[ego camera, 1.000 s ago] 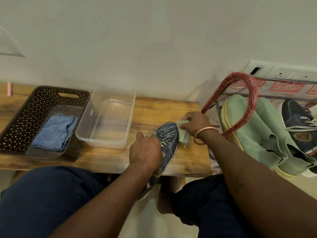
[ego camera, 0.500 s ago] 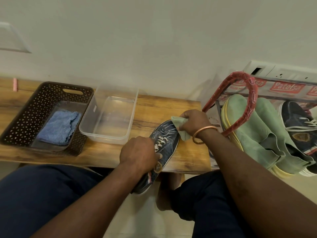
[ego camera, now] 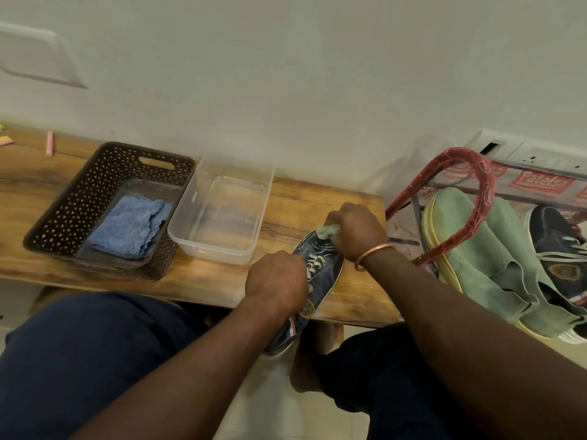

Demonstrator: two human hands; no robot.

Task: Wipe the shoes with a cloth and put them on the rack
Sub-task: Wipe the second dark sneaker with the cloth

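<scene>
Head view, looking down. Centre of frame: a navy lace-up sneaker [ego camera: 324, 276] lies across the near edge of a wooden bench [ego camera: 359, 204], toe pointing up-frame, heel overhanging the edge between the person's knees. The left hand [ego camera: 276, 281] grips the sneaker at its laced middle – fingers curled round it, tips hidden under the hand. The right hand [ego camera: 352, 231], a copper bangle [ego camera: 373, 256] on its wrist, holds a small green cloth [ego camera: 328, 231] bunched in curled, closed-together fingers and presses it on the toe cap.

Left of centre: a clear plastic tub [ego camera: 222, 214] stands on the bench, touching a brown perforated basket [ego camera: 95, 185] at the left; a folded blue cloth [ego camera: 130, 228] lies in the basket.

Right edge of frame: a shoe rack with a red-wrapped frame [ego camera: 482, 198] holds 2 green slip-on shoes [ego camera: 470, 249] side by side and, just beyond them, 1 dark navy sneaker [ego camera: 559, 246], partly cut off by the frame edge.
</scene>
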